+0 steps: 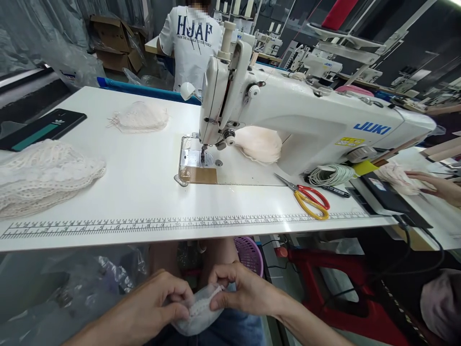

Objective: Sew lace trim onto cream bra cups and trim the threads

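Observation:
Over my lap, below the table's front edge, I hold a small white sheer fabric piece [200, 315] with a lacy strip along it. My left hand [163, 299] pinches its left side between thumb and fingers. At the upper right edge, my right hand [240, 289] grips the same piece between thumb and curled fingers. The piece looks rounded and slightly gathered, and part of it is hidden behind my fingers. Above my hands stands a white sewing machine [306, 110], its needle and presser foot [203, 154] over the metal plate.
Stacked lace pieces [46, 175] lie at left, a smaller fabric pile [139, 117] behind, and peach cups [260, 143] under the machine arm. Scissors [306, 196] and coiled cord [331, 175] rest at right. One person [194, 43] sits ahead; another's hand [437, 185] touches fabric.

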The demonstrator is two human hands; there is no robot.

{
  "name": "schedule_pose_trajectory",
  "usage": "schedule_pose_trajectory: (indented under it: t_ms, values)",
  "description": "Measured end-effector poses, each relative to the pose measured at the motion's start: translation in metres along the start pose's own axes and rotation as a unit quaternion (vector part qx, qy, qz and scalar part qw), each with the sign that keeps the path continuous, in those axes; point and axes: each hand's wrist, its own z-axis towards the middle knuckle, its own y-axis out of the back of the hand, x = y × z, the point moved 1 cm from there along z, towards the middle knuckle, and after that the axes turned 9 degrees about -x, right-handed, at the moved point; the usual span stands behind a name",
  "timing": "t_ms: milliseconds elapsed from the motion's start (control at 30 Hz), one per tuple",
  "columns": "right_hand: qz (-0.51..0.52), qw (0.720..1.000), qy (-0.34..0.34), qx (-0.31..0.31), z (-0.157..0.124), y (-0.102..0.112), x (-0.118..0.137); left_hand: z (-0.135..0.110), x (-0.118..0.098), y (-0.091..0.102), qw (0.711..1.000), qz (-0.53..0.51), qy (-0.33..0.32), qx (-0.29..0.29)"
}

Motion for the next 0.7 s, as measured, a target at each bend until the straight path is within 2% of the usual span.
schedule_pose_trajectory:
  t_ms: [133, 267, 333, 400, 533, 633, 700]
  values:
    - [0.046, 0.998, -0.014, 0.033, 0.001, -0.002, 0.001, 0.000, 0.006, 0.002, 0.998, -0.059, 0.013, 0.008]
    - [0.065, 0.997, -0.026, 0.013, 0.003, -0.003, -0.002, 0.004, 0.011, -0.003, 0.992, -0.121, -0.012, 0.038]
    - [0.071, 0.997, -0.033, 0.006, 0.004, -0.002, -0.003, 0.009, 0.011, -0.008, 0.990, -0.134, -0.021, 0.032]
    - [0.079, 0.996, -0.038, 0.006, 0.004, -0.001, -0.003, 0.012, 0.011, -0.012, 0.989, -0.145, -0.005, 0.016]
    - [0.107, 0.993, -0.046, 0.019, 0.003, 0.001, -0.001, 0.015, 0.011, -0.014, 0.984, -0.177, 0.017, 0.032]
    - [0.132, 0.989, -0.050, 0.031, 0.002, 0.002, -0.003, 0.014, 0.018, -0.012, 0.985, -0.164, 0.033, 0.034]
    - [0.131, 0.990, -0.043, 0.036, 0.001, 0.002, -0.005, 0.012, 0.025, -0.010, 0.990, -0.130, 0.051, 0.007]
